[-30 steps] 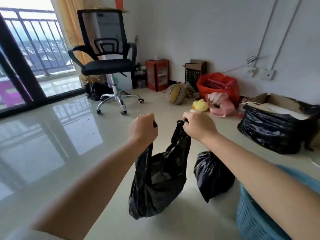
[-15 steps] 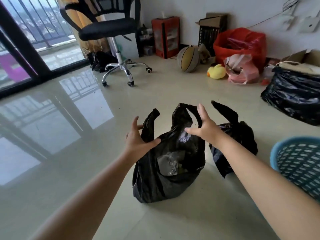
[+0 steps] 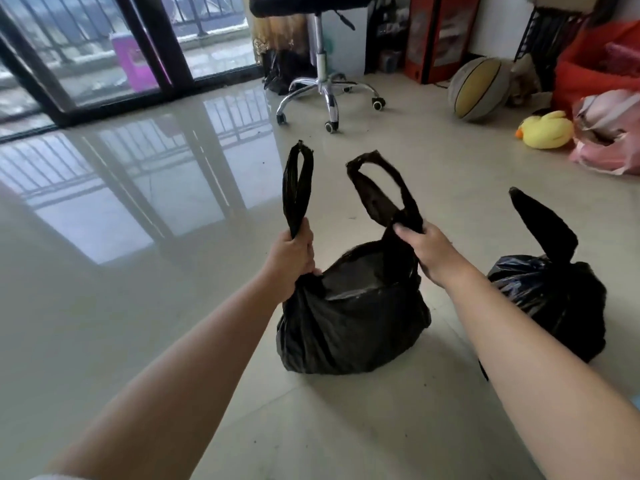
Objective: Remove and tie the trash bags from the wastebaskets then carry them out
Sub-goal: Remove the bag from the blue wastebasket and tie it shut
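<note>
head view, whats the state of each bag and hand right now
near bag: on the floor, mouth open, untied, both handles pulled up
far bag: on the floor, bunched at the top, one handle sticking up, knot not clear
left hand: grips the near bag's left handle
right hand: grips the near bag's right handle
pink bag: slumped on the floor
</note>
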A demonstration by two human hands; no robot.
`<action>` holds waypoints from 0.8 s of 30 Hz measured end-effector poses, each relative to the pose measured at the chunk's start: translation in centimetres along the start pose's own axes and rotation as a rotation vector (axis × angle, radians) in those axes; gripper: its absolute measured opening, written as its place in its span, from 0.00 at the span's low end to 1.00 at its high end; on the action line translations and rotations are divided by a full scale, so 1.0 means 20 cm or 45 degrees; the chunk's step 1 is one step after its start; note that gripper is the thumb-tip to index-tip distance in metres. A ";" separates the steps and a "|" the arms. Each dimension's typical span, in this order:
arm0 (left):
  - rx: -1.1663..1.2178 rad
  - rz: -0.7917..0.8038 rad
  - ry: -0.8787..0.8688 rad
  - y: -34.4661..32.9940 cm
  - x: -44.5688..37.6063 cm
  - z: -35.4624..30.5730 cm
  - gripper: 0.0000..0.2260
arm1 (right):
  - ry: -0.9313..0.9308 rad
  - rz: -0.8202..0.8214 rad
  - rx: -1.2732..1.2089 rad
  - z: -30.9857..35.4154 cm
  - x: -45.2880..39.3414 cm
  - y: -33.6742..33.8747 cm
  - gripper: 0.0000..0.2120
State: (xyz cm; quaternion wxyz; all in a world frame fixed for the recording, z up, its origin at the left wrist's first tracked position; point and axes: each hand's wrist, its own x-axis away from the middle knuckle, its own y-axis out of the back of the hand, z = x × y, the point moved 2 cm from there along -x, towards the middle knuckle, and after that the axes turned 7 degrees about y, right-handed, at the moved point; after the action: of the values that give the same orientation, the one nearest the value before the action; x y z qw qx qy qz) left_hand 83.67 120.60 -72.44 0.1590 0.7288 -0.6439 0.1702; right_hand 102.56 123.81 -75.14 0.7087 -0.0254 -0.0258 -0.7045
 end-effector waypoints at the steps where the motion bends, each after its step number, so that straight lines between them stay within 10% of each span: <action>1: 0.000 -0.053 0.020 0.01 0.02 0.00 0.19 | 0.003 0.019 -0.137 -0.02 -0.01 -0.01 0.15; 7: 0.147 -0.152 0.121 0.15 0.03 0.11 0.17 | -0.204 -0.047 -0.479 -0.13 0.02 -0.12 0.14; 17: 0.482 0.106 -0.003 0.19 0.02 0.30 0.13 | -0.130 0.070 -0.008 -0.14 0.08 -0.16 0.08; 24: 1.029 0.211 -0.046 0.17 -0.03 0.26 0.15 | -0.126 -0.154 -0.958 -0.12 0.15 -0.11 0.15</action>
State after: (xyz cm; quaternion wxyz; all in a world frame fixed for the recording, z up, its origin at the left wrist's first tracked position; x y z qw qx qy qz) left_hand 80.43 118.43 -77.40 -0.1656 0.6810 -0.5845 0.4088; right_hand 100.34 120.67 -77.23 0.6051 -0.3161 0.1988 -0.7031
